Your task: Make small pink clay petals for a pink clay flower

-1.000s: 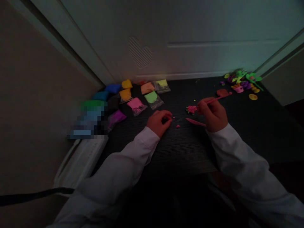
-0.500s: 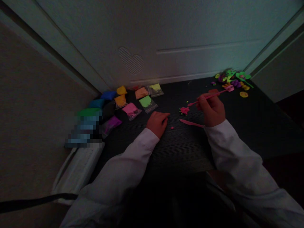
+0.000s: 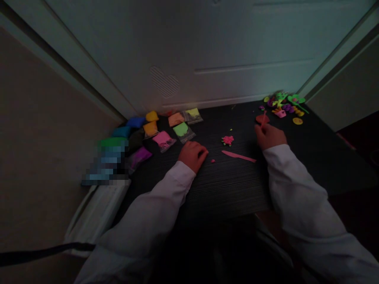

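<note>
My left hand (image 3: 192, 154) rests on the dark table (image 3: 231, 181) with its fingers curled; whether they hold anything is hidden. A tiny pink clay bit (image 3: 212, 161) lies just right of it. My right hand (image 3: 269, 136) is closed round a thin pink stick tool (image 3: 263, 117) that points up and away, towards a reddish clay piece (image 3: 262, 118). Between the hands lie a small pink clay flower (image 3: 227, 140) and a pink plastic knife (image 3: 238, 156), both untouched.
Several small bags of coloured clay (image 3: 161, 128) lie at the table's back left. A heap of bright clay shapes and moulds (image 3: 283, 105) sits at the back right. A white door (image 3: 189, 59) rises behind the table. A white object (image 3: 94, 215) lies left of the table.
My right hand has moved right and away from the pink flower, swinging the stick tool from level to upright. My left hand stays where it was, fingers more curled.
</note>
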A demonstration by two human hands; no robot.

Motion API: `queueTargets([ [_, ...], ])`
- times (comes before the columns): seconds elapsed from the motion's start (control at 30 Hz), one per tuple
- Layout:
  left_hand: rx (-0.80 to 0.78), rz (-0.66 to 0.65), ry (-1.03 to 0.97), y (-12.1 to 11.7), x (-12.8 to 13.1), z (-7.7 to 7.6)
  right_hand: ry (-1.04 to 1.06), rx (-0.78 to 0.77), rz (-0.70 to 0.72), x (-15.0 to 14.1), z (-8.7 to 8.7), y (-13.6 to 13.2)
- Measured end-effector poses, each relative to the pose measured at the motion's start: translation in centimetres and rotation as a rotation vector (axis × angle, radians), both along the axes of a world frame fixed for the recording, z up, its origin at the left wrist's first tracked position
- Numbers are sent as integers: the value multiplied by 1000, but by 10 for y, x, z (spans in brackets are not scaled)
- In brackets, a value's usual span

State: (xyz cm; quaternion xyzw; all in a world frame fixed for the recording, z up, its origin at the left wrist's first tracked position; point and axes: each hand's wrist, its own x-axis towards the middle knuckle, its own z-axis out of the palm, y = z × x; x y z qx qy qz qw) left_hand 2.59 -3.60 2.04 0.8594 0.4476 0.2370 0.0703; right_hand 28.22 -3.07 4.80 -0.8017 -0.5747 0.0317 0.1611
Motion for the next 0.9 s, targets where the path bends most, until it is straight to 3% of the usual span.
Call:
queueTargets([
  [0.07,-19,-1,-15,0,-2,0,-82,-170,7,1,-5,1],
  [0.13,-31,7,-34,0,-3,0,-105,-237,22,1,-9,2],
  [0.4,-8,20,-3,-3,-6,-3,-59,-229,46,6,-11,3],
  [0.63,35,42,0,-11,-7,7,-54,-197,41,3,-9,2],
  [0.9,-70,-35,34,-22,-2,9,-38,-80,53,1,-6,-1],
])
